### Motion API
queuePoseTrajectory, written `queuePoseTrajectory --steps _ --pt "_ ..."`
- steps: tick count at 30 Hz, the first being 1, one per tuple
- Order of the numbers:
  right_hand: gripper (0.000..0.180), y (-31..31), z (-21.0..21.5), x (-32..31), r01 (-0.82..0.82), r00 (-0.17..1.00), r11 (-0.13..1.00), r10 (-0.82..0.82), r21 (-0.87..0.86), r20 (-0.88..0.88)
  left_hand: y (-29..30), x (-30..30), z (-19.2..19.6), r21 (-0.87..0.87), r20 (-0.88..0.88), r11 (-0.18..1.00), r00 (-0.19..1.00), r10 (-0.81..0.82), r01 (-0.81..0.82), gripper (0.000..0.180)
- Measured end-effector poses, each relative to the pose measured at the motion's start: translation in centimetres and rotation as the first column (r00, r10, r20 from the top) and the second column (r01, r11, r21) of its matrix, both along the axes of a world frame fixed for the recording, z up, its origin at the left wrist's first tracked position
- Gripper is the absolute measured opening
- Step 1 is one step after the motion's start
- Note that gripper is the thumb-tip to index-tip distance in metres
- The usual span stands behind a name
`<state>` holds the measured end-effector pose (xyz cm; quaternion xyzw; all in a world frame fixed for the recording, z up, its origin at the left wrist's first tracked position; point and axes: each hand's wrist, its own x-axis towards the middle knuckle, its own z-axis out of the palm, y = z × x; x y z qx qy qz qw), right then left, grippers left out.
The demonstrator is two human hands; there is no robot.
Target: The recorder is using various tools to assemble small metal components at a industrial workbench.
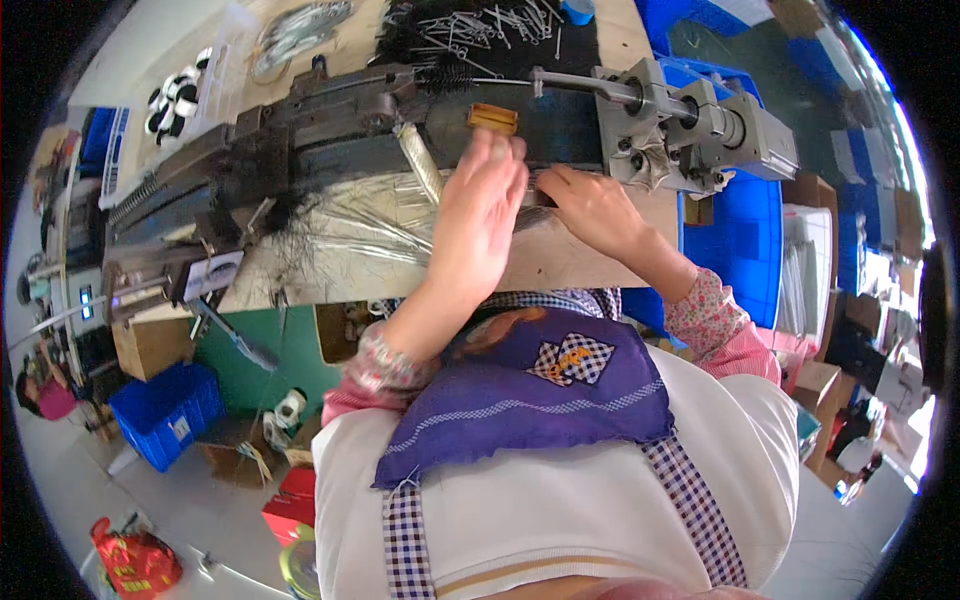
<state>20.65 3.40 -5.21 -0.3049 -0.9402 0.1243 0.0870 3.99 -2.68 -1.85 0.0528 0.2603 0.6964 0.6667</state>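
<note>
My left hand (478, 205) is raised over the front edge of the workbench, slightly smeared by motion. Its fingers look stretched out, tips close below a small yellow-brown open block (493, 119) on the dark machine bed; contact with it is unclear. My right hand (592, 208) rests at the bench edge with its fingers bent down and drawn together; whatever they grip is hidden. Left of my hands lie thin silvery wires (375, 228) on the wood. A silver-wrapped handle (420, 165) slants up to the machine. Behind, a dark bristly twisted brush (443, 76) lines up with a metal rod.
A metal spindle unit (690, 110) stands at the right end of the machine (330, 120). Many small metal pins (480, 30) lie on black cloth at the back. Blue bins (735, 240) flank the bench on the right. A clear box (205, 100) with black-and-white rolls sits at far left.
</note>
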Motion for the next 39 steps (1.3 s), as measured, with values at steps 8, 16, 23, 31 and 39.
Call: queuePoseTrajectory --steps 8,16,23,31,39 --pt "0.026 1.2 6.3 3.1 0.117 0.839 0.992 -0.128 -0.054 -0.529 -15.1 -18.1 -3.6 0.347 -0.236 0.740 -0.818 -0.525 -0.576 0.084" --pt "0.009 3.5 9.4 6.0 -0.005 0.377 0.892 -0.417 -0.452 -0.827 -24.3 -27.7 -5.5 -0.057 -0.653 0.362 -0.239 -0.718 -0.930 0.088" --pt "0.009 1.9 9.6 1.0 0.019 0.782 0.890 -0.297 -0.455 -0.548 -10.2 -9.6 1.0 0.231 -0.886 0.960 -0.441 0.140 -0.159 0.075" --pt "0.015 5.0 10.8 -2.6 -0.021 0.837 0.998 0.052 0.064 -0.545 -7.3 -9.5 1.1 -0.136 -0.979 0.990 0.148 -0.138 0.021 0.023" --pt "0.018 8.0 8.6 -5.2 -0.137 0.926 0.933 0.240 0.333 -0.292 -2.3 -3.0 3.2 -0.195 -0.418 0.977 0.893 -0.165 0.090 0.015"
